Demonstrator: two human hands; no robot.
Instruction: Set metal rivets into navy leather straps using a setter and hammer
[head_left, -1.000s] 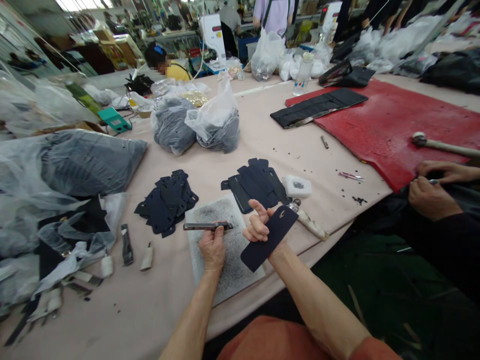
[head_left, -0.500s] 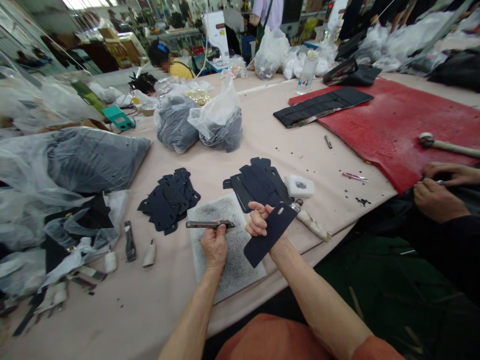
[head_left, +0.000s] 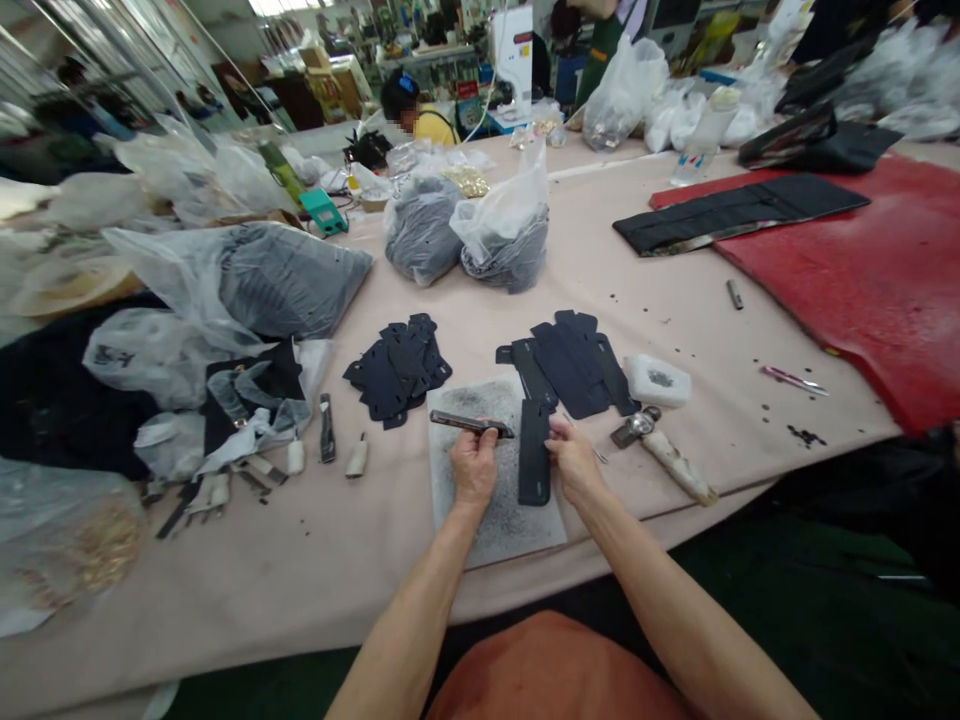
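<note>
My left hand is closed around a dark metal punch, which lies nearly level above the speckled white board. In my right hand the fingers pinch the right edge of a dark navy strip with a small slot at its lower end. This strip is upright over the board's right side. A loose pile of slotted dark pieces lies beyond the board on the left. Another stack of dark pieces lies to the right. The hammer with a wrapped handle rests right of my right hand.
A white block sits behind the hammer. Small tools and plastic bags lie at left. Further right are a pink-handled tool, a metal tube and a red mat. A person sits beyond the table.
My right hand has turned the dark piece from a raised slant to upright and lowered it over the board. The left hand still holds the punch. The view has swung left.
</note>
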